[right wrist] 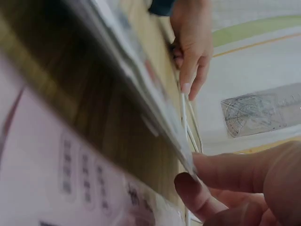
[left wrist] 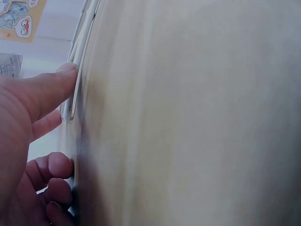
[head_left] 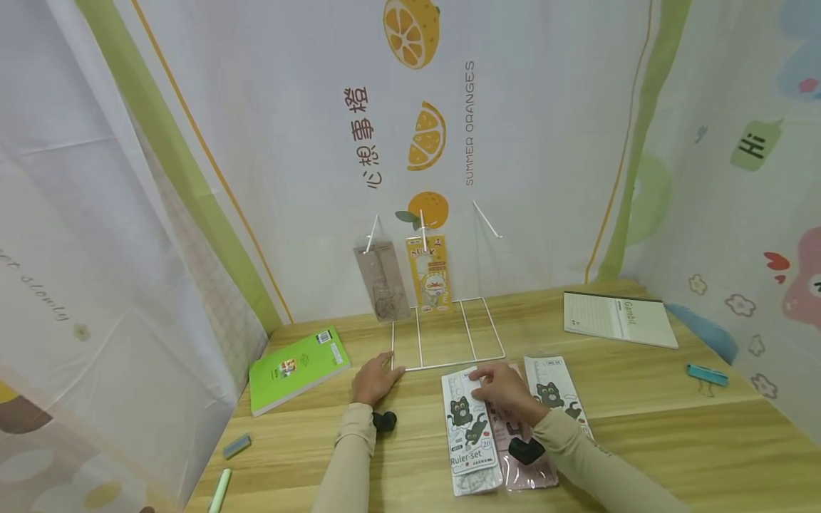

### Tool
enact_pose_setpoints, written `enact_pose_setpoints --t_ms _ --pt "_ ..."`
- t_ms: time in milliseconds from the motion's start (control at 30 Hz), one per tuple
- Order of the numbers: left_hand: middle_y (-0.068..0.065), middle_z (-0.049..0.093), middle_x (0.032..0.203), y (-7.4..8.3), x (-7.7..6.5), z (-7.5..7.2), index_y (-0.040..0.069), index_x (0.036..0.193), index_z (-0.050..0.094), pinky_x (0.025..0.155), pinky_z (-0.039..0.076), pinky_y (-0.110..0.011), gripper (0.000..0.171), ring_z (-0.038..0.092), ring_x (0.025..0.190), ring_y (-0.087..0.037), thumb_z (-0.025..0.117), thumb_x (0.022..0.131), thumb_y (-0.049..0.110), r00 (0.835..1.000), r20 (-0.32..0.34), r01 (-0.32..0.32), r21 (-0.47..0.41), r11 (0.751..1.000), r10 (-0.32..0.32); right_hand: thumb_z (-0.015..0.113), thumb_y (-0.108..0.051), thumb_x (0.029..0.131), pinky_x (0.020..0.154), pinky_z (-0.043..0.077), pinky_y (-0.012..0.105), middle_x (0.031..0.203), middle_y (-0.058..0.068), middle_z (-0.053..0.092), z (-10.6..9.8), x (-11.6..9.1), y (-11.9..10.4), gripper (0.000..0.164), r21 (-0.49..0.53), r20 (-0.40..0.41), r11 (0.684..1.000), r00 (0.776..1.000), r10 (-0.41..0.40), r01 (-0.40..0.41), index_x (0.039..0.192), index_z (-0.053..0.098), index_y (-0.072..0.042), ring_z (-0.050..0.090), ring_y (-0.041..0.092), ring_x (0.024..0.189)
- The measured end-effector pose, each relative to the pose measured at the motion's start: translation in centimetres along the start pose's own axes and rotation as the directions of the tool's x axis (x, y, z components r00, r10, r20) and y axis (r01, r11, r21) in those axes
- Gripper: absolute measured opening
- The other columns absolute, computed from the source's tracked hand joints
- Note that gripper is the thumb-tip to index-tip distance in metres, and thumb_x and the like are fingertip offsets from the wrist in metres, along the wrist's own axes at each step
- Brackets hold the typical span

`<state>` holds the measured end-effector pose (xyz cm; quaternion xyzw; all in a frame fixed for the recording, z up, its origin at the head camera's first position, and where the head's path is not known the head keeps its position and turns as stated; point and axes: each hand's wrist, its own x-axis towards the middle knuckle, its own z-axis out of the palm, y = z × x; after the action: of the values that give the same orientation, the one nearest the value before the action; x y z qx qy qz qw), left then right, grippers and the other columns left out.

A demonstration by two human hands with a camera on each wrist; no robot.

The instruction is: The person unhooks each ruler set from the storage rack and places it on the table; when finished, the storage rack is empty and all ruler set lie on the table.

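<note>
My right hand (head_left: 507,390) pinches the upper edge of a clear-sleeved ruler set (head_left: 471,442) with black cats on it; in the right wrist view its edge sits between thumb and forefinger, tilted up from the table. Under my right wrist lies a pink ruler set (head_left: 529,474), and another cat ruler set (head_left: 553,385) is to its right. My left hand (head_left: 374,379) holds the near left corner of a white wire display rack (head_left: 449,367), thumb and forefinger at the wire. From the rack's hooks hang a grey-backed ruler set (head_left: 383,278) and a yellow duck package (head_left: 431,274).
A third hook (head_left: 487,219) on the rack's right carries nothing. The green book (head_left: 298,367) lies at left, near a grey-blue eraser-like block (head_left: 237,447) and a pale green pen (head_left: 220,491). At right are a notebook (head_left: 618,318) and a teal binder clip (head_left: 708,375). Curtains stand around the table.
</note>
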<state>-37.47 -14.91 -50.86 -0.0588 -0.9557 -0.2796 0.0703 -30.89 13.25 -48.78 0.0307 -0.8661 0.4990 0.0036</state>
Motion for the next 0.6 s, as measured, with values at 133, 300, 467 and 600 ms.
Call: enact_pose_setpoints --t_ms 133,300,467,600 --pt "-0.021 0.065 0.131 0.01 -0.02 0.01 0.011 0.136 0.063 0.089 0.051 -0.060 0.051 0.062 0.118 -0.044 0.069 0.094 0.039 1.000 0.005 0.002 -0.003 1.000 -0.002 0.081 -0.007 0.075 0.056 0.040 0.028 0.071 0.000 0.058 0.30 -0.19 0.21 0.028 -0.151 -0.028 0.988 0.999 -0.023 0.019 0.103 0.077 -0.007 0.053 0.014 0.063" --pt "-0.021 0.065 0.131 0.00 -0.03 -0.03 0.010 0.136 0.063 0.089 0.052 -0.059 0.051 0.062 0.117 -0.044 0.069 0.094 0.039 1.000 0.010 0.001 -0.012 1.000 -0.001 0.079 -0.009 0.077 0.053 0.038 0.029 0.070 -0.001 0.058 0.62 -0.26 0.53 0.025 -0.249 -0.031 0.968 0.999 -0.027 0.019 0.101 0.077 -0.007 0.052 0.015 0.059" --pt "-0.021 0.065 0.130 0.00 0.01 -0.05 0.011 0.135 0.064 0.088 0.052 -0.059 0.050 0.063 0.116 -0.044 0.070 0.094 0.039 1.000 0.004 0.000 -0.011 1.000 0.000 0.079 -0.010 0.076 0.055 0.038 0.028 0.069 -0.002 0.059 0.62 -0.15 0.55 0.022 -0.281 -0.039 0.959 0.999 -0.028 0.016 0.097 0.077 -0.008 0.053 0.014 0.060" --pt "-0.020 0.065 0.131 -0.18 0.11 0.12 0.012 0.136 0.064 0.088 0.052 -0.059 0.051 0.062 0.117 -0.043 0.070 0.093 0.040 1.000 0.010 0.007 -0.011 1.000 -0.007 0.074 -0.012 0.081 0.056 0.038 0.029 0.072 0.000 0.060 0.13 0.13 0.19 0.014 -0.282 -0.059 0.959 0.998 -0.025 0.008 0.095 0.077 -0.010 0.053 0.016 0.063"
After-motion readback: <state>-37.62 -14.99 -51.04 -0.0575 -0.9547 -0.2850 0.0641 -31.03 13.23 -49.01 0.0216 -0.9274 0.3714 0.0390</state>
